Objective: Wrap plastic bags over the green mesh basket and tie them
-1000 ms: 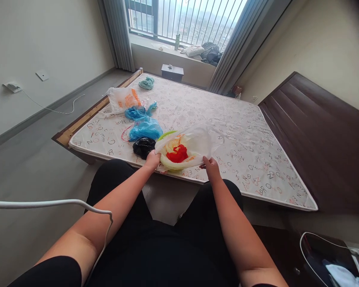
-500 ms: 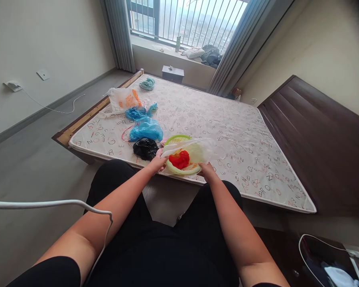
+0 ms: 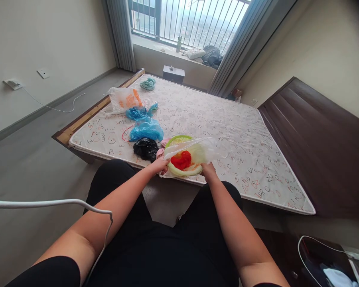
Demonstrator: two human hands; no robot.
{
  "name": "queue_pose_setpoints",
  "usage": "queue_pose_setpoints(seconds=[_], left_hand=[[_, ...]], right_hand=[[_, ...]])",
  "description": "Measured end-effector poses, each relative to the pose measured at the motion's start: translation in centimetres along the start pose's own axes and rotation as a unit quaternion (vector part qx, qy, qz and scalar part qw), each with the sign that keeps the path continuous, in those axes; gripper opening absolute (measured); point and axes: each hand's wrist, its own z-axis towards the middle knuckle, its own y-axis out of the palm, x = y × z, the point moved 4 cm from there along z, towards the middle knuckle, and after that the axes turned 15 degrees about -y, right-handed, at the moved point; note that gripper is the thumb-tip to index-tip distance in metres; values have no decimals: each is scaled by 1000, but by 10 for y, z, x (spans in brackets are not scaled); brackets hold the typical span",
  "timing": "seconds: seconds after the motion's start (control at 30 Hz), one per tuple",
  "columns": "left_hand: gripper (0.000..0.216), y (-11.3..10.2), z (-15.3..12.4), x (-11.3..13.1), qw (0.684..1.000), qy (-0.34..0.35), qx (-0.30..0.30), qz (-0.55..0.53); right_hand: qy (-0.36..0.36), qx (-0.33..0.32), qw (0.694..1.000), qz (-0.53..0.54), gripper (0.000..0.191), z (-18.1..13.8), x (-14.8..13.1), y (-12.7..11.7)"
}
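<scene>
At the near edge of the mattress, a thin whitish plastic bag (image 3: 206,147) is spread over a green basket (image 3: 179,138). Bright red material (image 3: 182,160) shows inside; I cannot make out its kind. My left hand (image 3: 162,164) is closed on the bag's left edge. On the other side, my right hand (image 3: 208,171) is closed on the bag's right edge by the basket rim, its fingertips partly hidden. Just left of the basket lie a pink cloth (image 3: 160,152) and a black plastic bag (image 3: 145,149).
Blue plastic bags (image 3: 146,129), a white bag with orange print (image 3: 124,99) and a coiled teal bundle (image 3: 148,83) lie along the mattress's left side. A white cable (image 3: 48,204) crosses my left arm. The dark headboard (image 3: 311,139) stands at right.
My left hand has shifted slightly right and down along the bag's edge. More of the pink cloth shows beside it. The bag and basket sit slightly further right.
</scene>
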Motion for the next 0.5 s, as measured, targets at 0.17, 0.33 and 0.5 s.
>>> queue_pose_setpoints(seconds=[0.17, 0.33, 0.5], left_hand=[[35, -6, 8, 3, 995, 29, 47, 80], [38, -11, 8, 11, 987, 92, 76, 108], [44, -12, 5, 14, 995, 74, 63, 1]], right_hand=[[-12, 17, 999, -35, 53, 1, 0, -4], [-23, 30, 999, -8, 54, 7, 4, -5], [-8, 39, 999, -33, 48, 10, 7, -9]])
